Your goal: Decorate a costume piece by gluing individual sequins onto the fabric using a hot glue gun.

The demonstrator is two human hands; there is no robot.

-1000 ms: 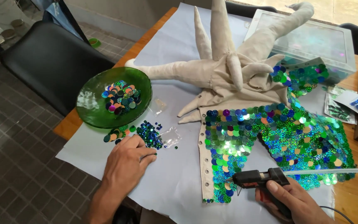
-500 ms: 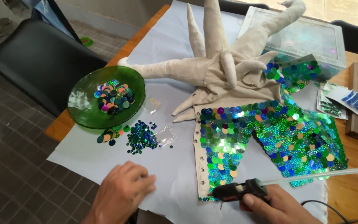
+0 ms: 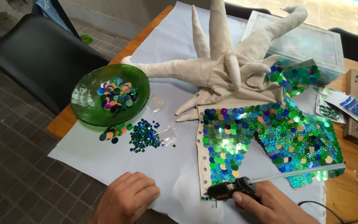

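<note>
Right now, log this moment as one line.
left hand: resting on paper | right hand: holding glue gun | sequined fabric: beside gun

Green glass bowl (image 3: 88,111) far left on the white sheet (image 3: 162,41), loose sequins inside. Small pile of blue-green sequins (image 3: 144,135) just right of it, near side, with a clear plastic bag (image 3: 168,136) beside. Clear plastic box (image 3: 307,43) far right. Sequin packets (image 3: 355,108) at the right edge on the wooden table (image 3: 353,199). Black chair (image 3: 36,58) far left.
</note>
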